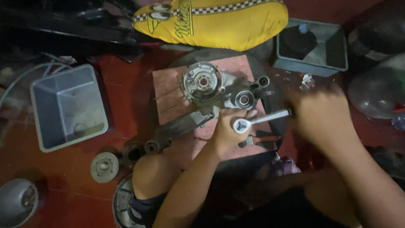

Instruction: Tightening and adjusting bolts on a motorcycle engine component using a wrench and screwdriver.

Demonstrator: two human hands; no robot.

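On the red floor [76,169] a grey plastic bin [67,107] stands left of the square board [168,90], with a round metal disc [104,167] near it. The engine casing [215,90] lies on the board's middle. The left hand [228,131] is clamped on the ratchet wrench [259,120] head at the casing's near edge. The right hand [320,116], blurred, grips the handle's end at the board's right edge.

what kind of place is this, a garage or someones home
Probably an informal repair spot on a floor, garage-like. A metal engine casing lies on a board, the left hand and right hand work a ratchet wrench, and loose round parts lie nearby.
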